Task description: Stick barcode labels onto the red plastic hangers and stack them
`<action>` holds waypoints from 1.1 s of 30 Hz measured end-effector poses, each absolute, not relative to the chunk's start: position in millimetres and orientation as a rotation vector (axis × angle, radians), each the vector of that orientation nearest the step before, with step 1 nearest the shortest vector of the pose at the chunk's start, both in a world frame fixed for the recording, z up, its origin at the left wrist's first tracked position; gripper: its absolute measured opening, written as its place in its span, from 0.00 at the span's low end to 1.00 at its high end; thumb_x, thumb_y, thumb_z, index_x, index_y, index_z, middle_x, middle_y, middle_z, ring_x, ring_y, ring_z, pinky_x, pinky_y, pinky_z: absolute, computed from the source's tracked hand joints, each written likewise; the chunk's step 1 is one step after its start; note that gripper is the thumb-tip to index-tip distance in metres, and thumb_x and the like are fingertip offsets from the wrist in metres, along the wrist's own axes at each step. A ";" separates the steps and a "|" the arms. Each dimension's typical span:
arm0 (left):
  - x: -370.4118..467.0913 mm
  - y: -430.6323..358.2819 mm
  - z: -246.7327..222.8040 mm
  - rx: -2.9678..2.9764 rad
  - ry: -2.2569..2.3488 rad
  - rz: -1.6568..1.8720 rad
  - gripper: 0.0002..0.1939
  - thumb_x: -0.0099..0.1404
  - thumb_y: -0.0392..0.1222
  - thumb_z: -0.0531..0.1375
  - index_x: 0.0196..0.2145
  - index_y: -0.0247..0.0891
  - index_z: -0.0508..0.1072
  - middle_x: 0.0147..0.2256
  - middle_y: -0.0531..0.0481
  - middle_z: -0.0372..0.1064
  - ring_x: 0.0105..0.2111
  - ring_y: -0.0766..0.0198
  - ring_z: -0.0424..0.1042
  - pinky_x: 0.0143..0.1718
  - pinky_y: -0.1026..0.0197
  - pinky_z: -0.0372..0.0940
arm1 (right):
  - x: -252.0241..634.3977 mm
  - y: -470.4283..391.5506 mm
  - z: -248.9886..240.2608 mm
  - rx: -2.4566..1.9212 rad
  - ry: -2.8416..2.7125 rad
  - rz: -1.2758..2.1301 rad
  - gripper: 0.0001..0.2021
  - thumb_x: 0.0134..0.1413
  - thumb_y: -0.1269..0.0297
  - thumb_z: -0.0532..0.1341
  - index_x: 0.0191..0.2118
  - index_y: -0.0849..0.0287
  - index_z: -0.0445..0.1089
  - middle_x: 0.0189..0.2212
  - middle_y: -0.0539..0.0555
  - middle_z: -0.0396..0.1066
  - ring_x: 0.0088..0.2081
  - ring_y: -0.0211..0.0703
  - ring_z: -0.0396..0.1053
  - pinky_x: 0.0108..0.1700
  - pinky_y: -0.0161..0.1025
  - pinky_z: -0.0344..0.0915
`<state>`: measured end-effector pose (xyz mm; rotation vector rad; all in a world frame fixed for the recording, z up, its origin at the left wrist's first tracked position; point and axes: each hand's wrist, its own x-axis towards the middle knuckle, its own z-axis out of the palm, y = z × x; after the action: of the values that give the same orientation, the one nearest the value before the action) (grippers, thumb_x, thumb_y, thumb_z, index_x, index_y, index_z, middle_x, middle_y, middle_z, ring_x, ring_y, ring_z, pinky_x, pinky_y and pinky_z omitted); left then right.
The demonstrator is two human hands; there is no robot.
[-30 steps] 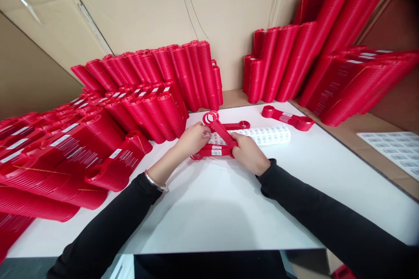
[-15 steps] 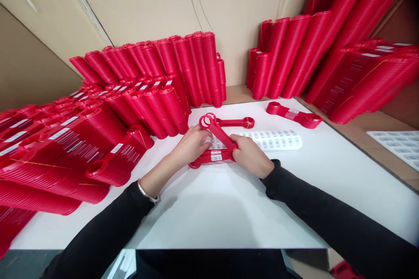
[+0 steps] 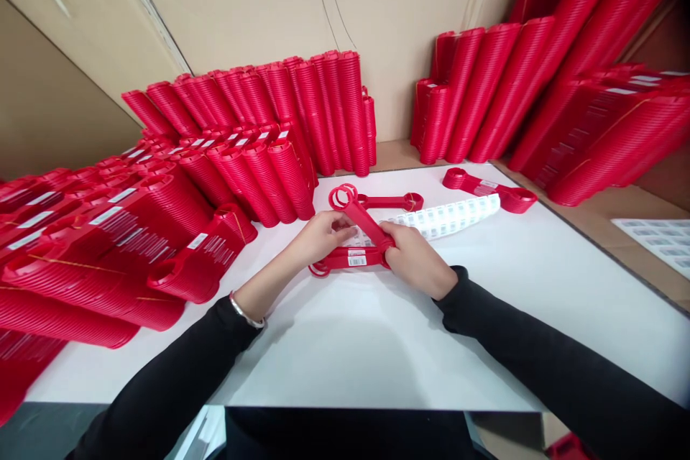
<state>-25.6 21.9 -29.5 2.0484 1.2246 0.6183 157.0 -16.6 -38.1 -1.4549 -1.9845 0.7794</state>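
My right hand (image 3: 417, 260) is closed around one end of a red plastic bar with ring-shaped ends (image 3: 367, 223), which slants up and left. Under it lies a similar red piece (image 3: 339, 259) with a white barcode label (image 3: 356, 258) at its middle. My left hand (image 3: 326, 236) pinches at the left end of a white sheet of printed labels (image 3: 439, 219); its fingertips are partly hidden. The sheet passes behind the slanted bar, and its right end is raised off the table.
Behind my hands lies another red bar (image 3: 391, 202). A banded red bundle (image 3: 488, 188) rests at the back right. Tall stacks of red pieces stand on the left (image 3: 280, 180) and right (image 3: 490, 93). Another label sheet (image 3: 655, 244) lies on cardboard at the far right.
The label sheet's right end has lifted and now curves upward, partly in front of the banded bundle. Both hands keep nearly the same place, and the view has shifted slightly.
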 end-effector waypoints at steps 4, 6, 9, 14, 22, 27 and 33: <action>-24.8 21.0 -32.3 2.053 1.253 0.684 0.09 0.58 0.43 0.58 0.29 0.34 0.73 0.30 0.51 0.73 0.30 0.64 0.69 0.33 0.63 0.62 | 157.4 -15.8 -38.2 -1.484 -1.942 0.842 0.11 0.39 0.78 0.49 0.29 0.60 0.63 0.27 0.54 0.67 0.29 0.41 0.63 0.30 0.34 0.56; -23.4 19.0 -33.6 2.151 1.266 0.739 0.07 0.59 0.41 0.57 0.30 0.36 0.73 0.31 0.51 0.72 0.32 0.64 0.69 0.35 0.63 0.62 | 157.9 -14.9 -39.6 -1.499 -1.914 0.871 0.12 0.39 0.78 0.49 0.30 0.60 0.64 0.27 0.54 0.68 0.29 0.41 0.63 0.30 0.34 0.57; -21.3 13.9 -31.2 2.449 1.305 0.816 0.07 0.61 0.39 0.56 0.31 0.37 0.74 0.33 0.49 0.70 0.34 0.62 0.68 0.36 0.61 0.60 | 158.6 -13.2 -42.8 -1.501 -1.864 0.926 0.13 0.39 0.78 0.49 0.32 0.61 0.66 0.27 0.53 0.68 0.28 0.41 0.63 0.31 0.34 0.57; -20.4 3.6 -12.8 2.634 1.275 0.759 0.08 0.61 0.40 0.56 0.29 0.38 0.74 0.26 0.51 0.65 0.27 0.65 0.63 0.30 0.62 0.56 | 159.4 -11.0 -46.0 -1.491 -1.845 0.943 0.13 0.40 0.78 0.49 0.32 0.60 0.66 0.25 0.52 0.68 0.26 0.40 0.63 0.31 0.35 0.58; -15.2 0.1 -4.3 1.769 1.213 0.912 0.11 0.55 0.46 0.62 0.29 0.34 0.74 0.25 0.53 0.69 0.24 0.69 0.64 0.25 0.66 0.59 | 154.5 -17.9 -39.5 -1.443 -1.890 0.853 0.11 0.42 0.77 0.49 0.31 0.60 0.65 0.30 0.55 0.70 0.31 0.42 0.65 0.32 0.35 0.58; -17.9 4.1 -7.8 1.566 1.106 0.897 0.12 0.52 0.46 0.64 0.30 0.34 0.75 0.28 0.51 0.72 0.29 0.67 0.69 0.31 0.64 0.63 | 154.2 -19.7 -38.2 -1.390 -1.914 0.836 0.14 0.41 0.78 0.49 0.34 0.60 0.65 0.34 0.55 0.71 0.34 0.43 0.66 0.35 0.34 0.59; -23.6 5.3 -10.1 1.437 1.058 0.863 0.11 0.52 0.45 0.65 0.31 0.35 0.75 0.29 0.51 0.73 0.29 0.66 0.70 0.34 0.62 0.64 | 153.9 -19.2 -39.3 -1.364 -1.892 0.847 0.14 0.42 0.78 0.49 0.34 0.60 0.66 0.35 0.55 0.72 0.35 0.43 0.67 0.35 0.35 0.60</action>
<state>-23.6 5.3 -10.1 1.4369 1.0583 0.8631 153.9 -19.2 -39.3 -1.3640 -1.8922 0.8469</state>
